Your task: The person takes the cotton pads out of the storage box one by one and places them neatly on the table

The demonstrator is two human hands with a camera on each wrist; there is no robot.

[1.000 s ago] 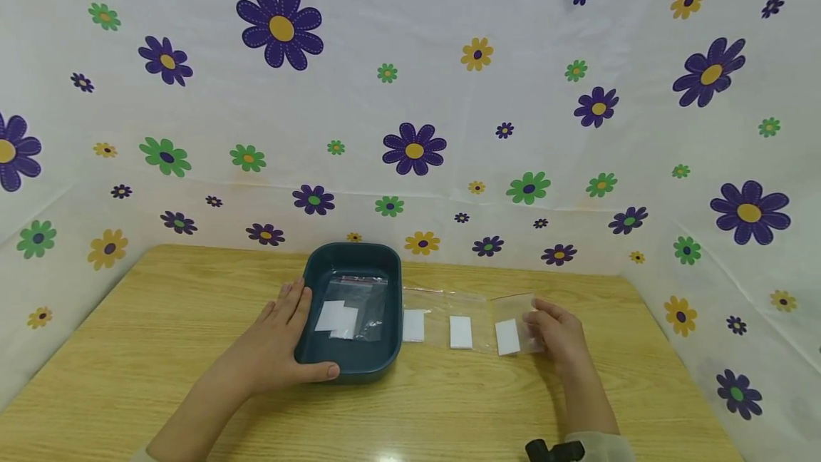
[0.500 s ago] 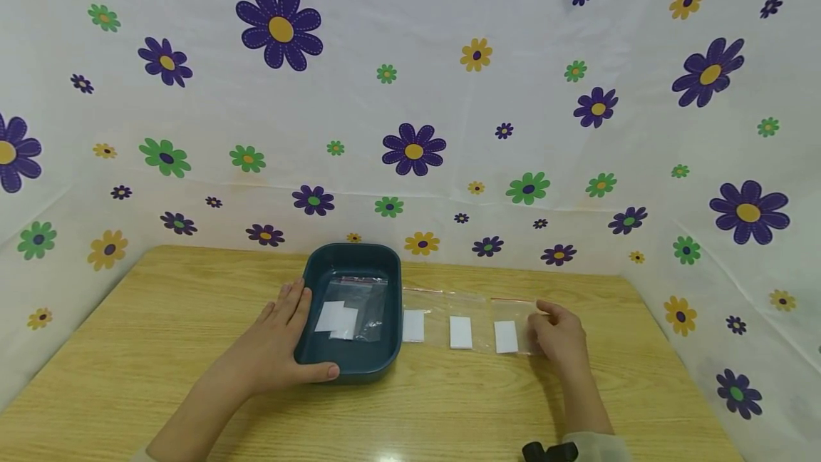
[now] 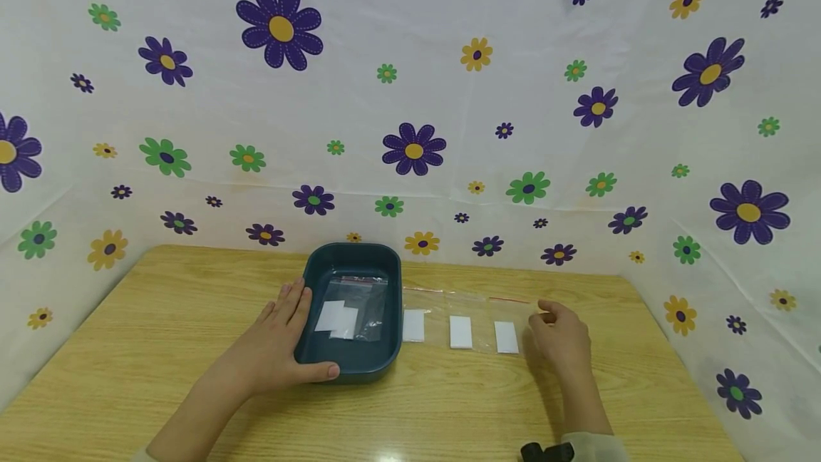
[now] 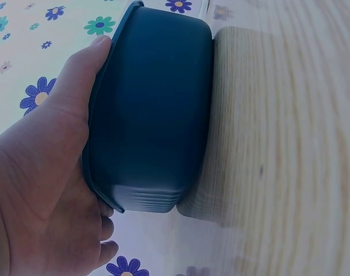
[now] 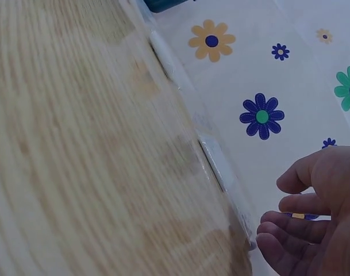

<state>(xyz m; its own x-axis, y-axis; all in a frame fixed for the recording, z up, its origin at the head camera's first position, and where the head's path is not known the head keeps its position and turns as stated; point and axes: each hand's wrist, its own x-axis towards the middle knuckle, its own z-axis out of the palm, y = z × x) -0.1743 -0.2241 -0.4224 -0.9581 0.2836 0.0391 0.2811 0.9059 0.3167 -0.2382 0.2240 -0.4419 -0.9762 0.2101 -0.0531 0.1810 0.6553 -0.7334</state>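
My left hand (image 3: 272,344) rests against the left side of a dark teal plastic bin (image 3: 349,371), fingers straight along the rim and thumb along its near edge. The left wrist view shows the bin's outer wall (image 4: 154,103) beside that hand. Inside the bin lie clear zip bags (image 3: 368,305) with white rectangles. To its right, three more zip bags lie in a row, each with a white rectangle: one beside the bin (image 3: 413,325), a middle one (image 3: 460,332), and the rightmost (image 3: 506,337). At its right edge is my right hand (image 3: 561,337), fingers loosely bent and holding nothing.
A wooden table (image 3: 442,405) carries everything. Behind and at both sides hangs a white cloth (image 3: 359,105) printed with flowers. A black strap-like device (image 3: 547,452) sits at the right wrist by the sleeve (image 3: 593,446).
My right hand has let go of the rightmost zip bag, which has straightened and settled flat in the row. That hand has drawn slightly right; the left hand and bin stay still.
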